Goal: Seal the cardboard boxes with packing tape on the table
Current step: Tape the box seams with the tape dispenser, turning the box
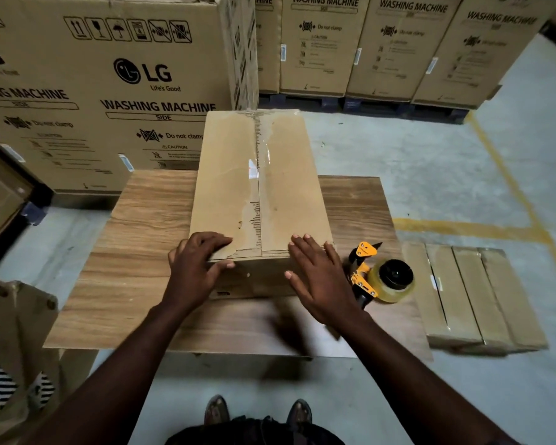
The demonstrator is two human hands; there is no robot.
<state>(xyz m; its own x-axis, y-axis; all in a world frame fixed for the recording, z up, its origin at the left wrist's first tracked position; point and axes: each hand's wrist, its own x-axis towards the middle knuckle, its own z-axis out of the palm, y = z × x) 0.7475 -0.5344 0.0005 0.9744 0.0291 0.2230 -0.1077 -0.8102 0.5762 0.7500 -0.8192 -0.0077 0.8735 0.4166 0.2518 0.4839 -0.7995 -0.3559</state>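
A long brown cardboard box [280, 175] lies on the wooden table [135, 252], flaps closed, with clear tape running along its centre seam. My left hand [196, 264] rests on the box's near left corner, fingers curled over the edge. My right hand [318, 277] lies flat with fingers spread on the near right corner. Neither hand grips anything. A yellow tape dispenser [382, 277] with a roll of clear tape sits on the table just right of my right hand.
Large washing machine cartons [109, 91] stand behind and left of the table, more at the back [382, 46]. A flat bundle of cardboard [472, 297] lies on the floor at right. Another carton [13, 348] stands at near left. Yellow floor lines [495, 175] run at right.
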